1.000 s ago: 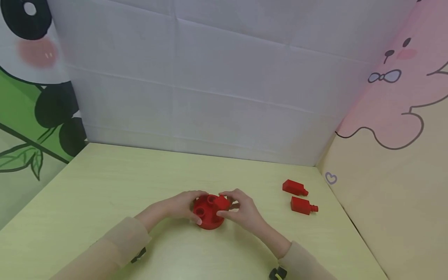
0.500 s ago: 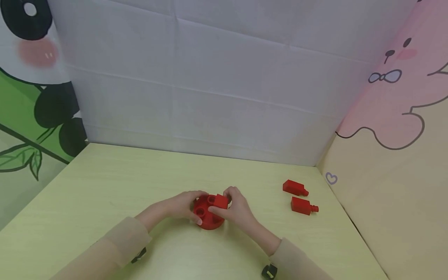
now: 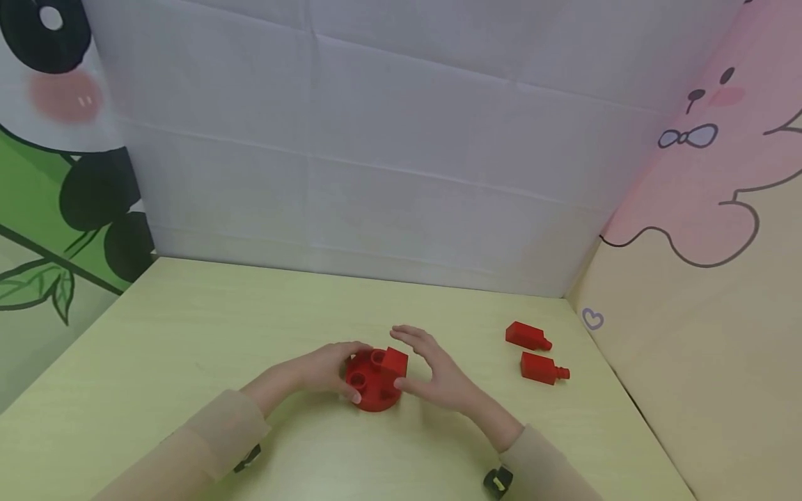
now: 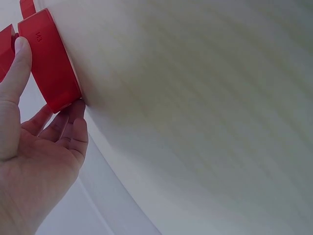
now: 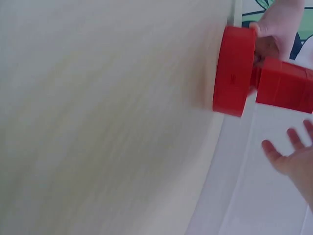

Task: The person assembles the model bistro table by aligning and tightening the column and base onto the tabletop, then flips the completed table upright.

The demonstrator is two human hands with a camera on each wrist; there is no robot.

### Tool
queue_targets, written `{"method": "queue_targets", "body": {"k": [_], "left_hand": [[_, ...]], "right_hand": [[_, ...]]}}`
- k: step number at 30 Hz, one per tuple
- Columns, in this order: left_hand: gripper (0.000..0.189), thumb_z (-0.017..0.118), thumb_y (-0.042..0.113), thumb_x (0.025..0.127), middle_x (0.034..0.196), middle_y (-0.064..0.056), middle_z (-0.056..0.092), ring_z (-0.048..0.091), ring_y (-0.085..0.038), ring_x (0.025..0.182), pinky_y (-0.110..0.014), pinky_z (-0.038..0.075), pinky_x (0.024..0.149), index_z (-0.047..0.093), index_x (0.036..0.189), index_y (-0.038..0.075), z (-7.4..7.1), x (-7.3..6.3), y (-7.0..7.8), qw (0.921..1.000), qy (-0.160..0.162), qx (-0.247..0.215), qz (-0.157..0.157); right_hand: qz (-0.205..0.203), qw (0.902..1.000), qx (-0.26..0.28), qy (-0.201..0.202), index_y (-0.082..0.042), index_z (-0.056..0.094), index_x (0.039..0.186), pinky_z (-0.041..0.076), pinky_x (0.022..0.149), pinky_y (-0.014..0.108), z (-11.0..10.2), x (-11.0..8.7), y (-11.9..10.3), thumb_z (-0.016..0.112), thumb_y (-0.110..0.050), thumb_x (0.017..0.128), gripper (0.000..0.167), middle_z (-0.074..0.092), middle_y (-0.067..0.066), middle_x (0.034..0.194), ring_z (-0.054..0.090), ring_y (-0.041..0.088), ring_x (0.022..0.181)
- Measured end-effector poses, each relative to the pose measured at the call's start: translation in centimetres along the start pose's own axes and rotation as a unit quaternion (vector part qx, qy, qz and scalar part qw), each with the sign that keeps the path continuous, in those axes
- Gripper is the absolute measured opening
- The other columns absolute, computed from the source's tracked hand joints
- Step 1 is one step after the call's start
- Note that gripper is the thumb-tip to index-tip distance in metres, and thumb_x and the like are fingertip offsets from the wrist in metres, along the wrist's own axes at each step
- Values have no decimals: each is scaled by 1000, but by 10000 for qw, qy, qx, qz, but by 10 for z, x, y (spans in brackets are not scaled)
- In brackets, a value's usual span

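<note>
A round red base (image 3: 376, 403) with raised sockets sits on the table. My left hand (image 3: 322, 369) grips its left side, thumb at the near edge and fingers round the far edge. The left wrist view shows the thumb on top and the fingertips at the side of the base (image 4: 54, 63). A square-bodied red block (image 3: 395, 361) stands upright at the right of the base. In the right wrist view, the narrow end of this block (image 5: 283, 85) meets the base. My right hand (image 3: 441, 379) is spread beside the block, fingers apart from it.
Two similar red blocks, an upper one (image 3: 525, 335) and a lower one (image 3: 537, 367), lie at the right with their narrow knobbed ends pointing right. A pale sheet (image 3: 351, 174) rises behind the table (image 3: 250, 299), and printed panels flank it.
My right hand has let go of the red block and drawn back to the right, its fingers spreading. The block stays standing on the base. My left hand has kept its hold.
</note>
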State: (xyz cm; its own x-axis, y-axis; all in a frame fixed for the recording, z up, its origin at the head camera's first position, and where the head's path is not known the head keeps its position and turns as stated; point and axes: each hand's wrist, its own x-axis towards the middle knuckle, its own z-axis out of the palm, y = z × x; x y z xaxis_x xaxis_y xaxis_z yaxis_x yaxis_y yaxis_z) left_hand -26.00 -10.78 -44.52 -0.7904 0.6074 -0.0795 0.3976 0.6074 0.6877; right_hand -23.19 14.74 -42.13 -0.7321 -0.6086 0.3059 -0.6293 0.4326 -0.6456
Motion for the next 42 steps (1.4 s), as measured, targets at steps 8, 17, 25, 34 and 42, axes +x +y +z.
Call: {"method": "queue_targets", "body": {"k": [8, 17, 25, 34, 42], "left_hand": [[80, 84, 27, 69, 114, 1, 57, 52, -19, 100, -34, 50, 79, 44, 136, 6, -2, 2, -1, 9999, -13, -43, 140], [80, 84, 29, 69, 118, 1, 57, 51, -19, 104, -36, 49, 82, 44, 136, 10, -2, 2, 0, 10000, -28, 7, 91], [81, 84, 29, 69, 117, 2, 56, 51, -18, 104, -35, 50, 82, 44, 136, 9, -2, 3, 0, 10000, -38, 34, 58], [81, 84, 29, 70, 116, 2, 57, 53, -17, 101, -32, 50, 80, 43, 136, 9, -1, 1, 0, 9999, -62, -19, 147], [79, 84, 29, 70, 115, 3, 57, 52, -17, 101, -32, 50, 78, 44, 135, 9, 0, 1, -2, 9998, -57, -25, 182]], "right_hand": [[-1508, 9870, -465, -308, -9, 50, 135, 39, 104, 41, -12, 2, 9, 56, -1, 90, 46, 47, 6, 141, 39, 21, 132], [-1462, 9874, -609, -47, -9, 58, 127, 44, 99, 36, -10, 5, 10, 56, -1, 92, 36, 57, 4, 128, 49, 21, 122], [-1283, 9907, -438, -136, -16, 57, 125, 42, 102, 40, -9, 9, 10, 58, -13, 93, 32, 52, 3, 136, 44, 18, 129], [-1201, 9915, -146, -473, -15, 51, 130, 41, 102, 39, -8, 13, 10, 53, -8, 95, 35, 52, 0, 134, 45, 15, 127], [-835, 9941, -678, -158, -15, 60, 122, 46, 96, 33, -6, 16, 8, 60, -17, 93, 29, 53, -2, 122, 47, 13, 118]]}}
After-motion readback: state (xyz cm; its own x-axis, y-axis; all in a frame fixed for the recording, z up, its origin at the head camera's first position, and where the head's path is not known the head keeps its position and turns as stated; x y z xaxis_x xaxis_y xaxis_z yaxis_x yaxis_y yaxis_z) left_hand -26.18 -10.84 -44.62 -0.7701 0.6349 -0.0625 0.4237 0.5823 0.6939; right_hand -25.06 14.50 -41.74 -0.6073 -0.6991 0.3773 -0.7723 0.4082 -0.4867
